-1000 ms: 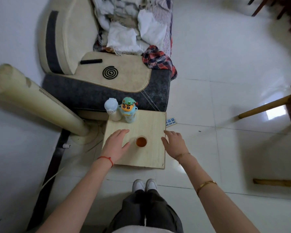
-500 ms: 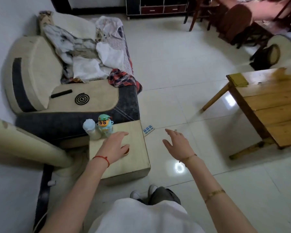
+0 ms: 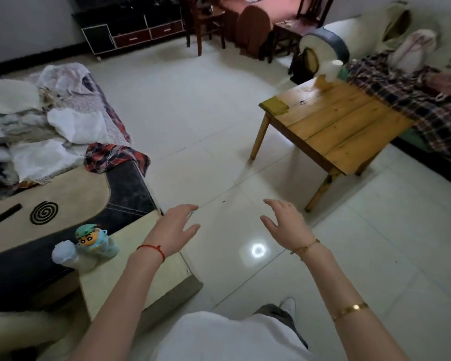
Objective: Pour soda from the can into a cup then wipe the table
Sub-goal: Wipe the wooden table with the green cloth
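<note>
Hands fill the middle of the head view, both held out with fingers loosely spread and nothing in them. The left hand (image 3: 176,229) (a red string at its wrist) hovers over the far corner of the small pale tabletop (image 3: 141,277), and the right hand (image 3: 285,226), a thin gold chain at its wrist, hangs over the white tiled floor (image 3: 206,126), well apart from any furniture. At the tabletop's left edge a cartoon-figure bottle (image 3: 95,242) stands just beside a white bottle (image 3: 67,256). Neither can nor cup can be made out in this view; the left forearm covers part of the tabletop. Behind it runs a dark sofa (image 3: 130,188) piled with crumpled cloths. To the right stands a wooden table (image 3: 336,126) with a folded yellow-green cloth (image 3: 274,106) on its near corner.
</note>
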Available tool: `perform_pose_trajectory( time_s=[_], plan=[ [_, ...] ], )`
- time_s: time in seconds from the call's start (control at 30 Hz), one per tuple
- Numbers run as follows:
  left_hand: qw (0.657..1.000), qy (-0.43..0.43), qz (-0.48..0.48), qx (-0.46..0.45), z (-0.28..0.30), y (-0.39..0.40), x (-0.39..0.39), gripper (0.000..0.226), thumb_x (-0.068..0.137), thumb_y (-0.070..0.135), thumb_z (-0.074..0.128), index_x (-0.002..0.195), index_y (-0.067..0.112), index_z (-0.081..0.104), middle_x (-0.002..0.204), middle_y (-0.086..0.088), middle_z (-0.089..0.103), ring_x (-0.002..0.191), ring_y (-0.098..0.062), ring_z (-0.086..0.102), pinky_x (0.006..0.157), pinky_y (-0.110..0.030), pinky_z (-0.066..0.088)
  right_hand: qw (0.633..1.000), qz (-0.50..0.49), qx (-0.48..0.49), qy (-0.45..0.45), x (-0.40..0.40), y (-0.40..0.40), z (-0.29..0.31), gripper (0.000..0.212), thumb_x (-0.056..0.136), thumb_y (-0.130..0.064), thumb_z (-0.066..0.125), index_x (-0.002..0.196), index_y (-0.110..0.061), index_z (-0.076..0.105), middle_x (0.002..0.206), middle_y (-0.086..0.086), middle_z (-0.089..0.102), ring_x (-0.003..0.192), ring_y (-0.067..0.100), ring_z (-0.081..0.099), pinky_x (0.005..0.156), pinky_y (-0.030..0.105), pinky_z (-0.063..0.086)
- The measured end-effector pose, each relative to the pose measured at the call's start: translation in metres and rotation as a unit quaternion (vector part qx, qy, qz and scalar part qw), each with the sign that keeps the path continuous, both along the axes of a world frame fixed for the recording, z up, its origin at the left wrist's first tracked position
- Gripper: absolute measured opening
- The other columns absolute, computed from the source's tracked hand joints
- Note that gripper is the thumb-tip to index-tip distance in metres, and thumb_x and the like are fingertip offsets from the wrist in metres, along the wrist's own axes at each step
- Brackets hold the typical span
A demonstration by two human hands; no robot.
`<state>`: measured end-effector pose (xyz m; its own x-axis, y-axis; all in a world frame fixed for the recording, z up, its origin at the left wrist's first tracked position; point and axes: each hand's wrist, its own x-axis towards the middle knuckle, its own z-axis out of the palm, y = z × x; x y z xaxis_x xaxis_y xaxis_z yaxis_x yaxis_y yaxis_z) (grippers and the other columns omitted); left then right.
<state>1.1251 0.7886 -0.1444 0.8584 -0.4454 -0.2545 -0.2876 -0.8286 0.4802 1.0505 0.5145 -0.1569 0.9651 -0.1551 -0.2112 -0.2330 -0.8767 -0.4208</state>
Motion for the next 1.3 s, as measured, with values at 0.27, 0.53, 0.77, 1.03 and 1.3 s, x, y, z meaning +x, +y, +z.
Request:
perform_pose_trajectory(
  time_s=[0.27,0.53,0.77,1.03,1.3],
  plan=[
    [0.997,-0.028,-0.067,-0.025,0.018,-0.173,0.003,0.049,0.096,0.033,0.057,0.142,0.021,0.045,0.145,0.003,0.049,0.134,-0.017,0.045,0.111,-0.037,0.036,0.997,-0.079,-0.014,-0.003,-0.047,-0.165,0.027,0.053,0.099,-0.039,0.044,0.148,-0.02,0.034,0.149,-0.002,0.042,0.139,0.018,0.033,0.115,0.038,0.029],
    [0.989,-0.047,-0.125,-0.062,0.028,-0.347,-0.007,0.05,0.096,0.032,0.058,0.143,0.021,0.045,0.145,0.003,0.05,0.135,-0.016,0.043,0.112,-0.031,0.033,0.987,-0.155,-0.026,-0.028,-0.097,-0.33,0.049,0.052,0.099,-0.038,0.045,0.146,-0.019,0.036,0.147,0.0,0.044,0.138,0.02,0.035,0.114,0.04,0.031],
    [0.98,-0.052,-0.184,-0.063,0.034,-0.463,-0.006,0.052,0.096,0.033,0.057,0.145,0.02,0.043,0.145,0.002,0.049,0.135,-0.016,0.043,0.111,-0.032,0.035,0.974,-0.224,0.001,-0.038,-0.12,-0.415,0.04,0.05,0.1,-0.036,0.045,0.146,-0.019,0.037,0.146,0.0,0.045,0.138,0.018,0.034,0.116,0.039,0.028],
    [0.968,-0.04,-0.244,-0.047,0.015,-0.594,0.019,0.049,0.095,0.033,0.059,0.141,0.021,0.046,0.14,0.0,0.054,0.13,-0.017,0.048,0.108,-0.035,0.042,0.96,-0.279,0.016,-0.022,-0.114,-0.506,0.01,0.051,0.099,-0.036,0.045,0.147,-0.019,0.036,0.148,-0.001,0.043,0.138,0.019,0.035,0.116,0.041,0.029],
    [0.963,-0.028,-0.264,-0.039,0.009,-0.738,0.085,0.049,0.096,0.034,0.056,0.142,0.022,0.044,0.141,-0.001,0.053,0.126,-0.02,0.053,0.104,-0.038,0.045,0.962,-0.274,-0.001,-0.003,-0.043,-0.648,0.022,0.051,0.099,-0.036,0.044,0.146,-0.019,0.037,0.147,0.001,0.044,0.138,0.02,0.036,0.116,0.041,0.029]
  ],
)
